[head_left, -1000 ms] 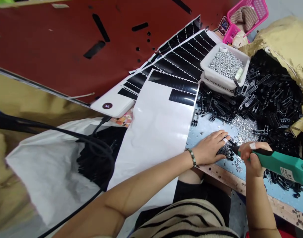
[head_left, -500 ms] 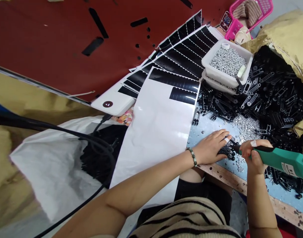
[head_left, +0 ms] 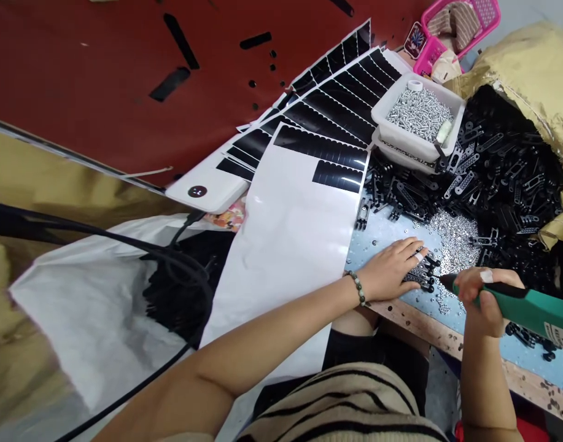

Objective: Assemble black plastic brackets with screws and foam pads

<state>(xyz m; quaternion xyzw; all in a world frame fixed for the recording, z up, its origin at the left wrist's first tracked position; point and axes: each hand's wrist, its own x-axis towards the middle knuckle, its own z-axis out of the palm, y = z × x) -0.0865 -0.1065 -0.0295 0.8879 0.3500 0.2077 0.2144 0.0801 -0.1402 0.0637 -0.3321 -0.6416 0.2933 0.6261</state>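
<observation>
My left hand (head_left: 390, 270) lies flat with fingers stretched out, pressing down on a few black plastic strips (head_left: 423, 270) lined up on the pale blue table (head_left: 382, 230). My right hand (head_left: 481, 298) is wrapped round a green electric screwdriver (head_left: 520, 305). Its dark tip points at the right end of those strips, just off them. Loose small silver screws (head_left: 451, 236) are scattered on the table right behind the strips.
A white tray (head_left: 417, 144) of silver screws stands at the back. A big heap of black plastic parts (head_left: 506, 172) fills the right side beside a gold bag (head_left: 530, 61). Black sticker sheets (head_left: 327, 123), a white power bank (head_left: 207, 191) and a white sack (head_left: 92, 307) lie left.
My right hand has drawn the screwdriver a little to the right, so its tip has come off the strips. My left hand stays pressed on them.
</observation>
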